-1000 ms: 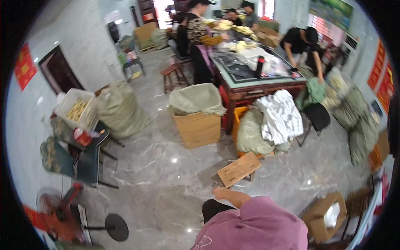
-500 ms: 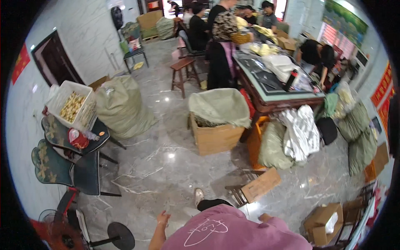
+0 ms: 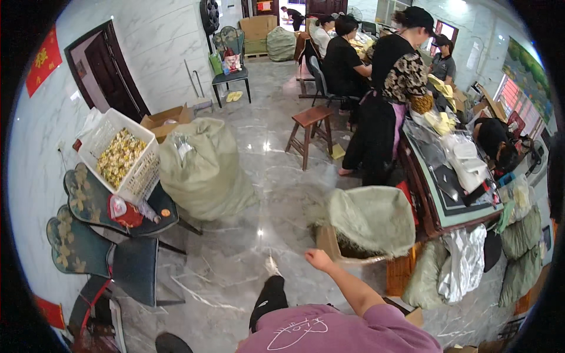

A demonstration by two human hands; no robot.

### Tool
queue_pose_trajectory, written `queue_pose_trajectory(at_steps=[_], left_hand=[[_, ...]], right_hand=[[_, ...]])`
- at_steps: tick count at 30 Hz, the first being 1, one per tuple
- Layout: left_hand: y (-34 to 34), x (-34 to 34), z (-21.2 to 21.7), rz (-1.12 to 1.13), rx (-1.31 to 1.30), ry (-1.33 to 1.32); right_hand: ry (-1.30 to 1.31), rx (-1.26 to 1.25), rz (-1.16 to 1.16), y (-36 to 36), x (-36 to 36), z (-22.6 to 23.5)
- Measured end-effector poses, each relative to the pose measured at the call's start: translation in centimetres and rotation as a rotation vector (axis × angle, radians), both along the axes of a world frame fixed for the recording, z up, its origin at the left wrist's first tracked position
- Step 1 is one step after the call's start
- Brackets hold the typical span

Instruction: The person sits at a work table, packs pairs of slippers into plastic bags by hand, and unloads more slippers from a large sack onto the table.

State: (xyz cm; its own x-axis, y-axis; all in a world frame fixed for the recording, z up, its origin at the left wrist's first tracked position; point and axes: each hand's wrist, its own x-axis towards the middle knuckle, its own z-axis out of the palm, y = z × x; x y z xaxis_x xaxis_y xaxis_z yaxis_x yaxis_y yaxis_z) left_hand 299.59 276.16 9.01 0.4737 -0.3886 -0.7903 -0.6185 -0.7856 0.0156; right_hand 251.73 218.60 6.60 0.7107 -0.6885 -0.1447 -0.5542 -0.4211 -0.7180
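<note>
Brown cardboard box, square-sided, its rim draped with a pale green woven liner, is standing on the grey marbled floor just beside the wearer's bare right hand, and from my remote seat I am reading that relation first. It is lying ahead and to the right of the fingers, its near left corner sitting closest to them; its mouth is looking wider across than deep, though the viewing angle is keeping me from fixing a long axis. I am taking the right hand as the nearer one, its forearm crossing below the box from a mauve sleeve; I am not seeing the left hand. Those right fingers are looking bent inward with nothing showing in them, yet I am unable to tell whether they are fully clenched or touching the cardboard. Farther out on the left, a bulging olive woven sack is standing beside a white plastic basket. Beyond the box, a green-topped dark wooden table is stretching away on the right, a reddish-brown wooden stool is standing farther left, and a black-capped co-worker is standing at the table's left side.
</note>
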Motion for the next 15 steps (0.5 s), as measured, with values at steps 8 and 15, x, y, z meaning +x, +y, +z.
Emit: queue_pose_trajectory(at_steps=[8, 15], left_hand=[[-34.1, 1.0, -16.8, 0.269, -0.314, 0.182], [-66.6, 21.4, -9.2, 0.347, -0.628, -0.072]], right_hand=[[0.867, 0.233, 0.047, -8.8, -4.1, -11.2], [1.035, 0.055, 0.558, -18.8, 1.8, -17.9]])
